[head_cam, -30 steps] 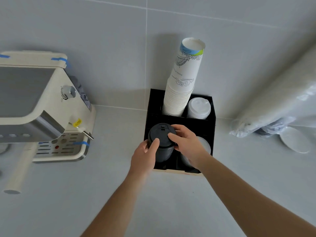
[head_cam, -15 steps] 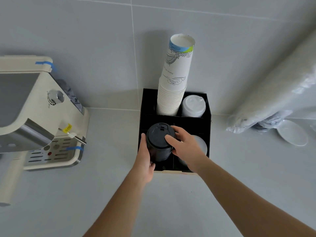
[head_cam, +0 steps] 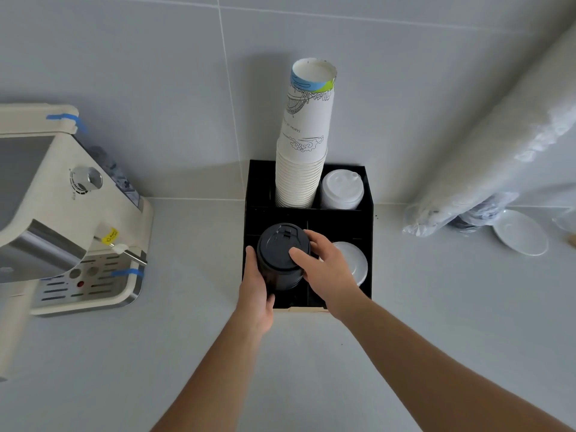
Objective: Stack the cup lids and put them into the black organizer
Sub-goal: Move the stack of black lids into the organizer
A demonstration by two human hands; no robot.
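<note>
The work surface is a pale grey counter (head_cam: 405, 338), smooth and matte, meeting a wall (head_cam: 124, 57) of large pale grey tiles with thin light grout lines.

At the far left stands a cream coffee machine (head_cam: 56, 194) with a metal knob, a slotted drip tray and strips of blue tape on its body.

Centre frame, the black organizer (head_cam: 369, 213) sits on the counter against the wall. Its rear left compartment holds a tall stack of paper cups (head_cam: 304, 157), upright and leaning slightly. The rear right compartment holds a stack of white lids (head_cam: 341, 190). The front right compartment holds further white lids (head_cam: 355, 263), partly hidden by the right hand.

The stack of black lids (head_cam: 282, 257) stands in the front left compartment, its top above the organizer rim. The left hand (head_cam: 256, 291) is curled around the stack's left side, with the thumb along its wall. The right hand (head_cam: 325, 268) grips the upper right edge, thumb lying across the top lid and fingers wrapped behind it. Both hands are closed on the stack.

At the right, long sleeves of clear plastic wrap (head_cam: 498, 151) lean against the wall. A white saucer (head_cam: 520, 232) lies flat on the counter just beside their lower end.
</note>
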